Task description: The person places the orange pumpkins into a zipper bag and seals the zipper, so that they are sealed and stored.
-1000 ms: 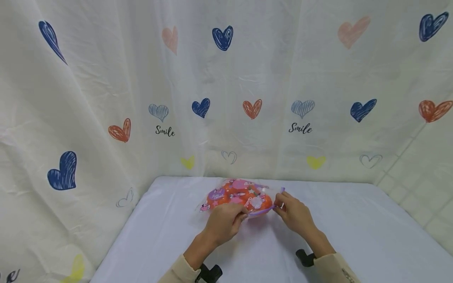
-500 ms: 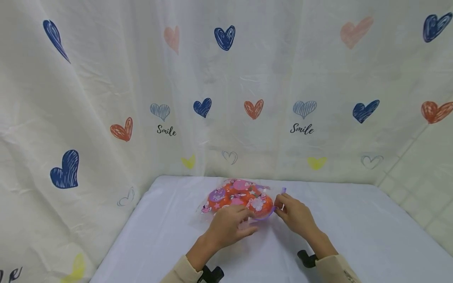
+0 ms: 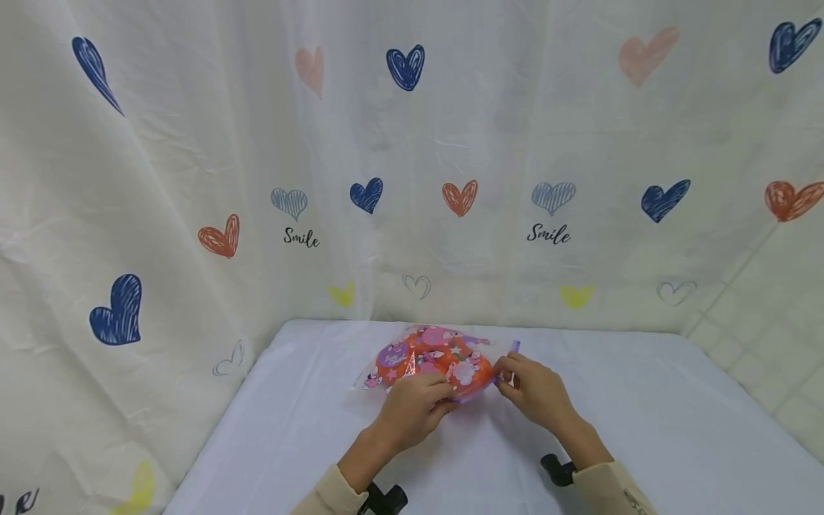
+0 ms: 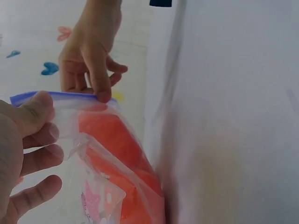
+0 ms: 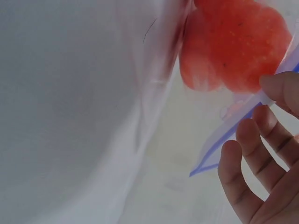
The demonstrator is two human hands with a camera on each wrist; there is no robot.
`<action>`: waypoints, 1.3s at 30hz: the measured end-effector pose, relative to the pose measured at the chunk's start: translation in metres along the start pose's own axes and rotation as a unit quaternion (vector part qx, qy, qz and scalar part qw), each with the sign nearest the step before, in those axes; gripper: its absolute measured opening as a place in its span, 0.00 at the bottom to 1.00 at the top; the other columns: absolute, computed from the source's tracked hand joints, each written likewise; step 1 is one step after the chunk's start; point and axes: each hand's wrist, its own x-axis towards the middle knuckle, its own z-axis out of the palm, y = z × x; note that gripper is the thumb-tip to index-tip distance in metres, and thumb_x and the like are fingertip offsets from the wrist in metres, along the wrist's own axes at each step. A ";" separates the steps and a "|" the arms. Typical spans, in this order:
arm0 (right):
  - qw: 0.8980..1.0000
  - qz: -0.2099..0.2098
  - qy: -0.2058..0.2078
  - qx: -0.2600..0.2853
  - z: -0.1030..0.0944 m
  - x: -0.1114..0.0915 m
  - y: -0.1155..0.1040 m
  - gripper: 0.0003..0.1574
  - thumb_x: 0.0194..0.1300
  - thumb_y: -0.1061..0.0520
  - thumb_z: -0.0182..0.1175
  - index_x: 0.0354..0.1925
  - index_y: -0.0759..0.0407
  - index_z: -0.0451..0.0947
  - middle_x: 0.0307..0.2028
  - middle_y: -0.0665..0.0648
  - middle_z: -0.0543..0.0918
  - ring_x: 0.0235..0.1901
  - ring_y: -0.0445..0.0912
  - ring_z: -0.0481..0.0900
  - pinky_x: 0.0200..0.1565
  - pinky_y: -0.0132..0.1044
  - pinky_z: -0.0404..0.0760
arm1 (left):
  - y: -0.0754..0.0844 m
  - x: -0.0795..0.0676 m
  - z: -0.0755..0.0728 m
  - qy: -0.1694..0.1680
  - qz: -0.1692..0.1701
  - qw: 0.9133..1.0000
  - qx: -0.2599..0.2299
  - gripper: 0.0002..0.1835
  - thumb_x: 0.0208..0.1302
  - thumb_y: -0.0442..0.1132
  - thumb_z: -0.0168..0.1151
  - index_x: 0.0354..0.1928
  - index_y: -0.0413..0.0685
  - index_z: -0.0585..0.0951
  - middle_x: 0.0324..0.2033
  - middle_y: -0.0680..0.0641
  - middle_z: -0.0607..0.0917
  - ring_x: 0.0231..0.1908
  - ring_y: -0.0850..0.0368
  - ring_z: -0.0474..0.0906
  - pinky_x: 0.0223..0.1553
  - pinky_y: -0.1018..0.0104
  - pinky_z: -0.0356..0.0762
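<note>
A clear zip bag (image 3: pixel 394 355) with pink and purple cartoon prints lies on the white table, its purple zip edge (image 4: pixel 70 96) turned toward me. Inside it are rounded orange-red items (image 5: pixel 233 44); the plastic and prints partly hide what they are. My left hand (image 3: pixel 412 411) pinches the zip edge between thumb and fingers, near one end of it in the left wrist view. Farther along the same edge, my right hand (image 3: pixel 536 390) pinches the strip with thumb and fingertips. A corner of the zip sticks out past the right fingers (image 5: pixel 247 140).
White cloth covers the table (image 3: pixel 644 415). Behind it hangs a pale curtain (image 3: pixel 489 143) printed with hearts and the word "Smile". Each wrist bears a black camera mount (image 3: pixel 557 470) near a beige cuff.
Half a second ago the left fingers were spread off the zip edge; now they pinch it again. The right hand keeps its grip and has shifted slightly left.
</note>
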 end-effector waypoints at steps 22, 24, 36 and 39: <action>1.000 0.006 -0.014 0.014 0.005 0.000 0.016 0.17 0.58 0.61 0.73 0.31 0.43 0.75 0.28 0.43 0.73 0.23 0.37 0.67 0.23 0.28 0.67 | 0.002 0.001 -0.007 -0.010 0.017 1.000 -0.005 0.09 0.64 0.49 0.71 0.41 0.55 0.90 0.35 0.58 0.91 0.35 0.67 0.86 0.41 0.84 0.78; 1.000 0.015 -0.019 0.014 0.004 0.000 0.015 0.16 0.59 0.61 0.73 0.32 0.43 0.75 0.29 0.43 0.74 0.24 0.38 0.68 0.24 0.29 0.68 | 0.002 0.002 -0.007 -0.011 0.018 1.000 -0.003 0.09 0.64 0.49 0.71 0.41 0.56 0.90 0.35 0.58 0.91 0.35 0.67 0.86 0.41 0.83 0.79; 0.999 0.039 -0.022 0.006 0.002 0.001 0.012 0.15 0.60 0.60 0.72 0.32 0.44 0.75 0.29 0.45 0.75 0.25 0.40 0.69 0.24 0.28 0.69 | 0.002 0.002 -0.009 -0.019 0.019 1.000 -0.005 0.08 0.65 0.49 0.71 0.40 0.56 0.90 0.36 0.59 0.92 0.37 0.67 0.87 0.42 0.82 0.79; 0.999 0.038 -0.022 0.003 0.002 0.001 0.013 0.15 0.60 0.60 0.72 0.32 0.44 0.75 0.29 0.45 0.75 0.25 0.40 0.68 0.24 0.29 0.69 | 0.002 0.002 -0.009 -0.021 0.018 1.000 -0.008 0.08 0.65 0.49 0.71 0.40 0.56 0.90 0.36 0.59 0.92 0.36 0.67 0.86 0.42 0.83 0.79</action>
